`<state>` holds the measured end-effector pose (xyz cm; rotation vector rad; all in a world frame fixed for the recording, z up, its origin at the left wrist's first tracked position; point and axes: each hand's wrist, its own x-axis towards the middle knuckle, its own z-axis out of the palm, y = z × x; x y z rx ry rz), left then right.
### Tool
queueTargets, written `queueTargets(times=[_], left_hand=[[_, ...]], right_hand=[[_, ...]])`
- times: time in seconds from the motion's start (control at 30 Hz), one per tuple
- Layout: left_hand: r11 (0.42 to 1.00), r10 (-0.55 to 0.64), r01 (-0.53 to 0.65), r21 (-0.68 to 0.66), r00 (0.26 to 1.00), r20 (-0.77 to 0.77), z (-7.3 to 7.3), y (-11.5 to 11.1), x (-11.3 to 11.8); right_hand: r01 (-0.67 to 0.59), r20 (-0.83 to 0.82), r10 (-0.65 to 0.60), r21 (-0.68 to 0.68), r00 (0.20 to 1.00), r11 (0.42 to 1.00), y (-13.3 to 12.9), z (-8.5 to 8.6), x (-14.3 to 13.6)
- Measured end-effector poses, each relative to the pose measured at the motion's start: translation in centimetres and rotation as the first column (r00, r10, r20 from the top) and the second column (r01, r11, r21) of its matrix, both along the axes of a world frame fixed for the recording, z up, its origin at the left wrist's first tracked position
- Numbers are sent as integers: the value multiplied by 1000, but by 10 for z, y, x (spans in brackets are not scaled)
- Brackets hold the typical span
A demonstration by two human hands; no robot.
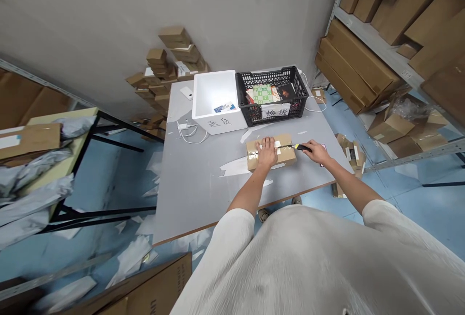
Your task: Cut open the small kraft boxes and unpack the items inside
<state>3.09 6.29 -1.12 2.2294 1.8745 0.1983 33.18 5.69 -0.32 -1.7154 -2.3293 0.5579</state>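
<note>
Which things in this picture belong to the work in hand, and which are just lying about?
In hand:
- cardboard box, under the left hand
- utility knife, held in the right hand

Apparently lying about:
- white bin
- black plastic crate
- white cable
- stacked cartons

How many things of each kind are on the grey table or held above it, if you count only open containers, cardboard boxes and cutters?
Open containers: 2 (white bin, black crate)
Cardboard boxes: 1 (brown box, under the left hand)
Cutters: 1 (black-and-yellow cutter, in the right hand)
Total: 4
</note>
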Motion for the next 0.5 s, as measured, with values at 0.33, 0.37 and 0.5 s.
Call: queueTargets(times=[0.33, 0.37, 0.5], left_hand=[[999, 17, -16, -36, 999, 30, 2, -1, -1], [999, 16, -16, -32, 999, 28, 2, -1, -1], [1000, 22, -21, -20, 999, 37, 1, -2, 0]], right_hand=[[25, -88, -23, 21, 996, 999, 3, -9, 10], [81, -95, -76, 52, 993, 995, 5, -8, 18], [173, -119, -166, 53, 979, 984, 11, -5, 39]])
